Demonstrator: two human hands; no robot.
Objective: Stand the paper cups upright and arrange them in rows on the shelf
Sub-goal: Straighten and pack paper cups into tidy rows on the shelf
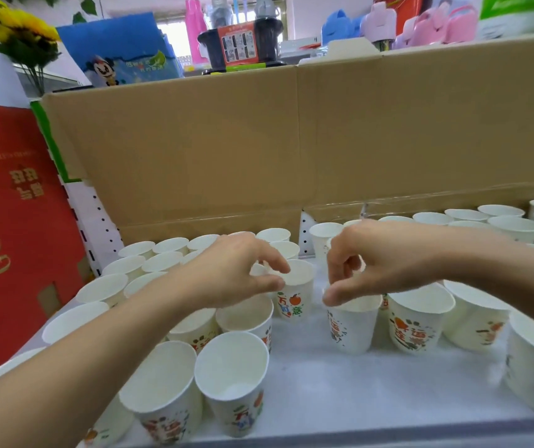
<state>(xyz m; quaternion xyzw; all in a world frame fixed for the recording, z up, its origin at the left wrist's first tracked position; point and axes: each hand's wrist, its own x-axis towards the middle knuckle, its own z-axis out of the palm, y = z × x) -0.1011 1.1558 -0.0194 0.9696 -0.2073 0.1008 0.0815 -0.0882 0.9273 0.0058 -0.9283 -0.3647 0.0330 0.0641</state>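
**Two cups in hand; middle of the shelf not yet filled**

Both hands are working over the white shelf (310, 389), each on a single cup.

- **Left hand** (239, 273): thumb and forefinger pinch the rim of the orange-print cup (295, 302). It stands upright at the right edge of the left block of cups (136, 248).
- **Right hand** (375, 257): the fingers are curled and the thumb tip is on the rim of the middle cup (351, 328). This cup is upright, just left of the right block of cups (417, 321). The grip is judged a pinch, though the fingertips behind the thumb cannot be made out.

**Step in hand:** judged to be setting two upright cups into line, with bare shelf between the two blocks.

**Next move:**
- Bring each cup against its neighbours, square with the row.
- Release lightly, since thin paper rims would likely dent or tip under a hard pinch.

**Not verifiable:**
- Cups under the left forearm are hidden.
- The cups at the right edge and the near left corner are cut off.
- The far rows are partly masked by the hands, so their alignment cannot be confirmed.
- The nearest cups appear to lean, but lens distortion may account for this.
- The cardboard box (291, 140) hides the back of the shelf.
- The print on most cups is too blurred to read.
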